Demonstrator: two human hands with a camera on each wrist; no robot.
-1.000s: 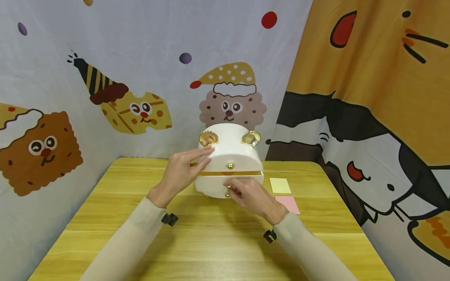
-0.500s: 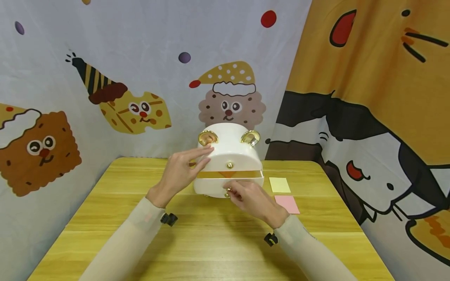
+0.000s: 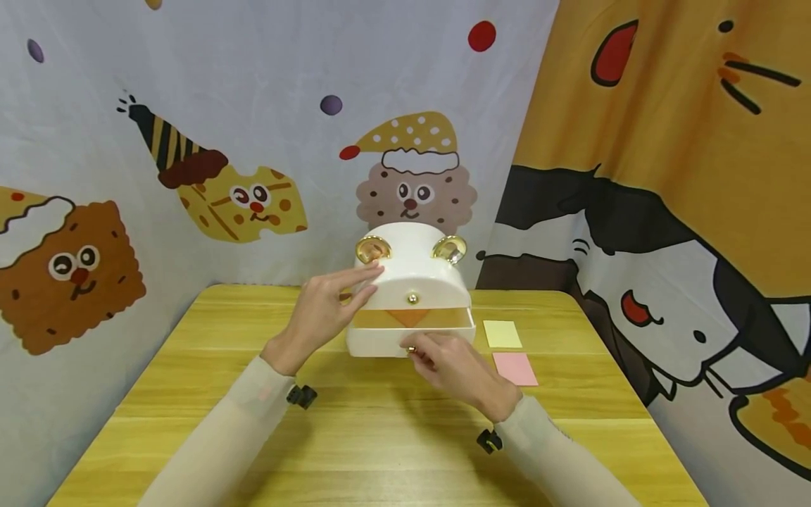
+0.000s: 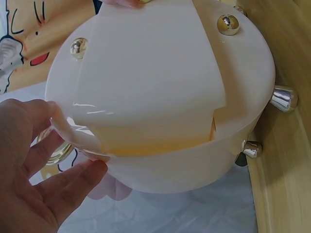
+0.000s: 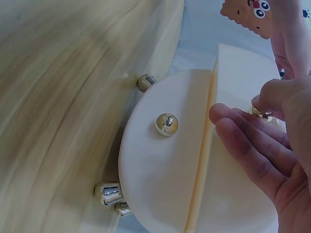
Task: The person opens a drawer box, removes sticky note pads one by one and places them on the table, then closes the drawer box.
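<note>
A white rounded mini drawer cabinet point(image 3: 415, 239) with gold ears stands at the table's back. Its middle drawer point(image 3: 374, 343) is pulled partway out, with an orange patch point(image 3: 407, 317) showing inside. My right hand point(image 3: 459, 366) pinches that drawer's gold knob point(image 5: 263, 115) between thumb and fingers. At the cabinet's left side my left hand point(image 3: 319, 313) rests its extended fingers and thumb against the shell. The top drawer has a gold knob point(image 3: 413, 298). Below the open drawer, the bottom one, with its own knob point(image 5: 166, 124), sits closed in the right wrist view.
To the cabinet's right lie a yellow sticky note point(image 3: 503, 334) and a pink one point(image 3: 516, 369) on the wooden table point(image 3: 380, 436). Short gold feet point(image 4: 284, 98) hold the cabinet up. Printed cartoon curtains point(image 3: 253, 70) hang close behind and at the right.
The middle drawer has slid farther out toward me, pulled by my right hand, and more of its inside shows. My left hand has stayed against the cabinet.
</note>
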